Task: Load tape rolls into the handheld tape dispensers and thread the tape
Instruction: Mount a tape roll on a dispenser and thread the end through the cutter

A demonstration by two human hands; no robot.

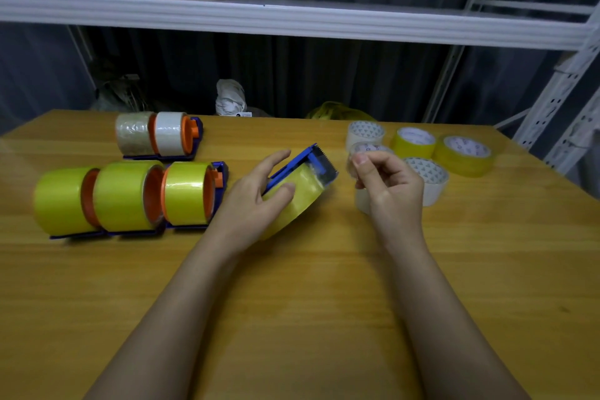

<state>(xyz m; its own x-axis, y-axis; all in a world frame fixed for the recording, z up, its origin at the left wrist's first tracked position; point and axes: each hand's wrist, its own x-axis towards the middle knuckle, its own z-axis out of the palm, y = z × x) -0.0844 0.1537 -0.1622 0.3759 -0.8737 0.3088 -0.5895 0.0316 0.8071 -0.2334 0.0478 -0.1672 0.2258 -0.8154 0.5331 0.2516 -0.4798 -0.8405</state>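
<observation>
Here, nearest me, my left hand [256,201] grips the blue dispenser [302,166] with its yellow roll [298,201] around the middle of the wooden table [292,318] — thumb curled over the tape. My right hand [386,185] sits just beside it, fingers curled and pinched together; whether they hold the tape end I cannot tell. Toward the left edge stand three loaded yellow dispensers [126,198], with two pale loaded ones [156,136] behind. Loose rolls [461,153] cluster near the far right corner — some yellow, some whitish.
</observation>
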